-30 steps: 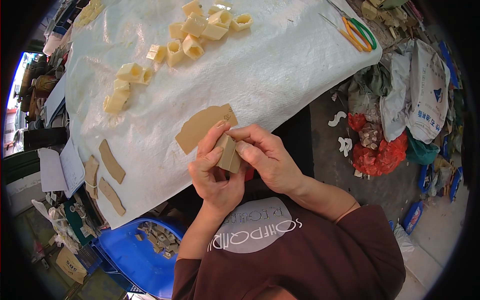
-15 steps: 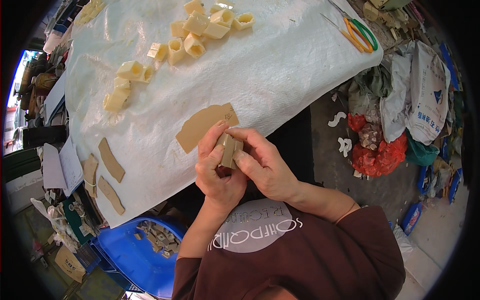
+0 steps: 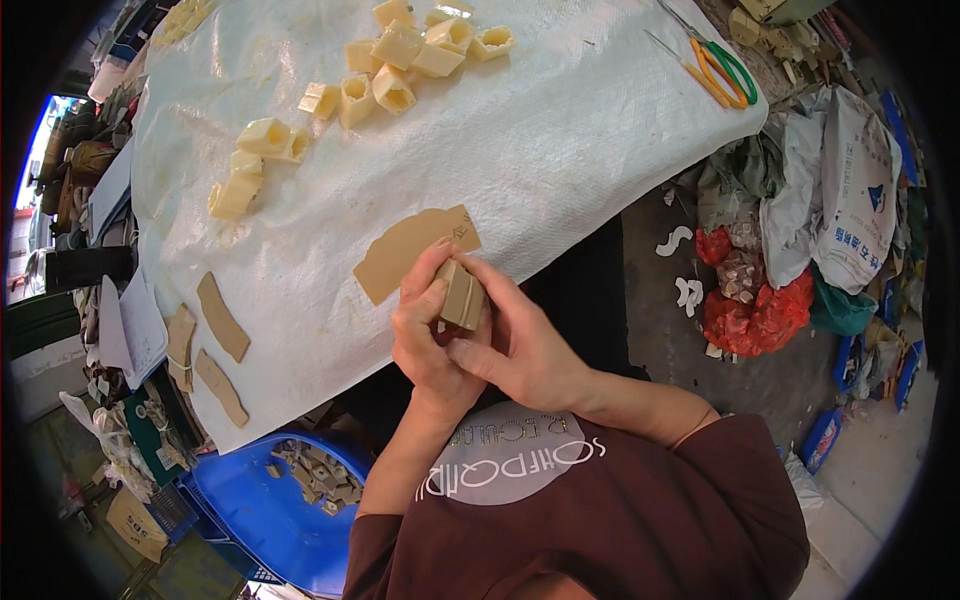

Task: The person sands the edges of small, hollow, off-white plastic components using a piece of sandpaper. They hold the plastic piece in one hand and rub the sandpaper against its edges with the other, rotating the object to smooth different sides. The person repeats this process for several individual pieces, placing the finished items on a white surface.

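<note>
Between my two hands is a small tan faceted block (image 3: 462, 298) with a ridge along its face. My left hand (image 3: 428, 345) is closed on its left side, the thumb lying over it. My right hand (image 3: 530, 340) wraps its right side and lower end, fingers behind and thumb low across the left fingers. The far side of the block is hidden. Just beyond my fingertips, partly covered by them, a flat tan sheet with a scalloped edge (image 3: 400, 250) lies on the white cloth (image 3: 560, 130).
Several hollow cream-coloured pieces (image 3: 397, 45) lie at the far side. Curved tan strips (image 3: 222, 318) are at left. Orange- and green-handled scissors (image 3: 722, 75) rest at far right. A blue tub (image 3: 240, 500) with tan scraps stands lower left; bags (image 3: 765, 320) lie on the floor right.
My right thumb has slid down off the block's front, leaving more of its face showing. The block is turned slightly. The things on the cloth have stayed put.
</note>
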Tool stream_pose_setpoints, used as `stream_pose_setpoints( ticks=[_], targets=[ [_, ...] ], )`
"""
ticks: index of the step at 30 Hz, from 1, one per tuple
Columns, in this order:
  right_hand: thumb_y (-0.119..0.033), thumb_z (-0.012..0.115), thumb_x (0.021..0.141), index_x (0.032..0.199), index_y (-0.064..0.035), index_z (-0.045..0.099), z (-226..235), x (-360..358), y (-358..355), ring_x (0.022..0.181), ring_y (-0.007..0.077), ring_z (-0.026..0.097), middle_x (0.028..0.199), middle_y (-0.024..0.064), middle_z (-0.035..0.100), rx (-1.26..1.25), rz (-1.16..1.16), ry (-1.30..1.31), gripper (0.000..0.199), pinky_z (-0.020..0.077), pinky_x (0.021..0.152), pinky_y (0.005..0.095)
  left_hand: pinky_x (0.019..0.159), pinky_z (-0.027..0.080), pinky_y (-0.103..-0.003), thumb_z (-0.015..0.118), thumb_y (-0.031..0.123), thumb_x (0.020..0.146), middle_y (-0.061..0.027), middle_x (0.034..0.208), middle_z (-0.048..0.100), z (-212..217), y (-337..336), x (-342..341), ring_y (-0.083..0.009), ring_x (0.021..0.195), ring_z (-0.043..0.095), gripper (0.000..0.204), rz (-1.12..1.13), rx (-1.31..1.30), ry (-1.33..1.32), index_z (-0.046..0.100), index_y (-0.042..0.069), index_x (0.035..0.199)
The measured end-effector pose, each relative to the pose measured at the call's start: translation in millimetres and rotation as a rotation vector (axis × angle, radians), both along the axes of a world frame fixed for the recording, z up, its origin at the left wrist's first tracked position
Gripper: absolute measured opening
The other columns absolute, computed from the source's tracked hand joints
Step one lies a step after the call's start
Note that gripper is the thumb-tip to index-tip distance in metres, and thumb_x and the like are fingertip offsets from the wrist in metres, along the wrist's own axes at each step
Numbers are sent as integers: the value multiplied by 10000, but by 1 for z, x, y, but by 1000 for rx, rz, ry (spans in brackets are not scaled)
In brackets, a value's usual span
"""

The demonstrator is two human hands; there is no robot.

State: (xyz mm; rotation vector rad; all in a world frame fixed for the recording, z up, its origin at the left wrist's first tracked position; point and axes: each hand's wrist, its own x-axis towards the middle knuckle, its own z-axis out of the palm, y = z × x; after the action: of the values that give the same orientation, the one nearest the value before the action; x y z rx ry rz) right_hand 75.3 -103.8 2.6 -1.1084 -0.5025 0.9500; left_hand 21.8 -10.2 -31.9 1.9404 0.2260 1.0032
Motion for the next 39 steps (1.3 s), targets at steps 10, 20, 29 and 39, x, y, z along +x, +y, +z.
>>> stream_pose_setpoints(
  ticks=[10,20,29,39],
  targets=[
    [-243,680,775,1209,22,454,0,22,-5,815,117,531,974,85,566,-151,-32,-225,557,445,706,258,862,479,-412,630,-41,775,-271,1198,463,10,-2,0,-333,1059,536,399,-95,-257,-45,324,61,1010],
    [-184,666,802,1041,7,516,-2,32,-10,738,52,502,883,36,551,-82,75,152,341,438,630,231,871,472,-428,617,-73,766,-265,1194,464,10,-8,-2,-342,1057,537,415,-157,-203,-73,308,71,1002],
    [-132,632,778,1126,9,454,-7,19,-8,758,66,496,886,36,525,-33,-16,0,415,431,659,225,864,475,-422,607,-82,757,-277,1182,466,10,-7,-1,-346,1057,536,412,-121,-155,-38,307,64,999],
    [-85,571,826,1066,16,474,-4,24,-13,788,84,543,906,54,564,-153,41,-21,278,465,687,245,839,486,-403,644,-101,720,-287,1160,482,7,-7,-2,-338,1040,547,465,-138,-143,-56,316,56,1010]
  ],
)
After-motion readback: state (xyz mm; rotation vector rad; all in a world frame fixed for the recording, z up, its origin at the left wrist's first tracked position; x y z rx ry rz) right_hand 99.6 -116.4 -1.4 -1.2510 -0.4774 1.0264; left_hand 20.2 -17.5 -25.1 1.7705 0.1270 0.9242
